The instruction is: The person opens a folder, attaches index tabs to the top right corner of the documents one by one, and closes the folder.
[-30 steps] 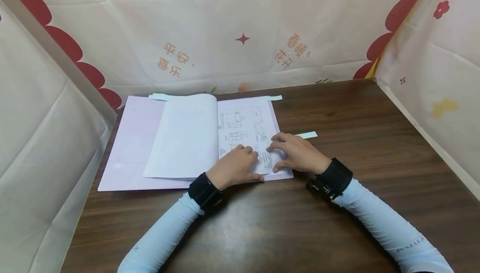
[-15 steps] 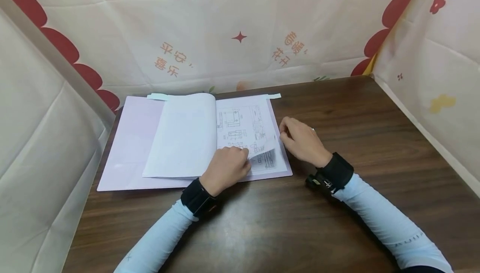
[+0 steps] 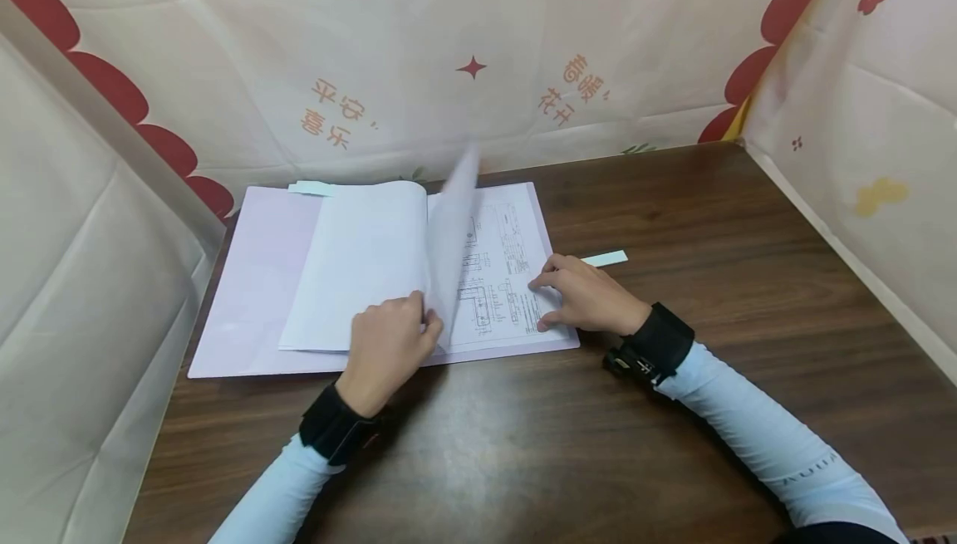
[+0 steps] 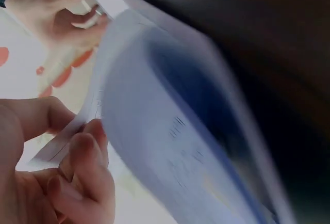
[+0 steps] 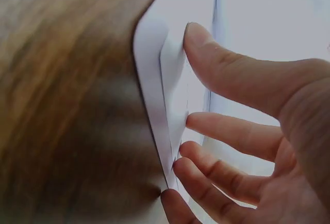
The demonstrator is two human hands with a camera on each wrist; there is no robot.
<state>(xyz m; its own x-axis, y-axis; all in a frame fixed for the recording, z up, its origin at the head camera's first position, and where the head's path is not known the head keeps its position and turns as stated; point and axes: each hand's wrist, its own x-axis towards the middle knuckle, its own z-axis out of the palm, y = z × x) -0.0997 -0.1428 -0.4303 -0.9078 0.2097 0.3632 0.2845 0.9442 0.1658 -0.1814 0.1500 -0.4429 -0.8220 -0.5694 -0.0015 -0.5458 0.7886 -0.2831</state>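
A lilac folder lies open on the table, holding bound white sheets. My left hand pinches the lower corner of a page, which stands lifted and curved near the fold. In the left wrist view, the thumb and fingers grip that bending page. Under it shows a right-hand sheet with technical line drawings. My right hand touches the right edge of this sheet, fingers spread and lightly bent. In the right wrist view, its fingertips rest along the sheets' edge.
A pale green tab sticks out past the right hand, and another tab shows at the folder's top left. The dark wooden table extends right and in front. Patterned cloth walls the back and sides.
My left hand has moved left, lifting the page's corner and swinging it up toward the fold. My right hand drew back from the sheet, then came down on the right edge again.
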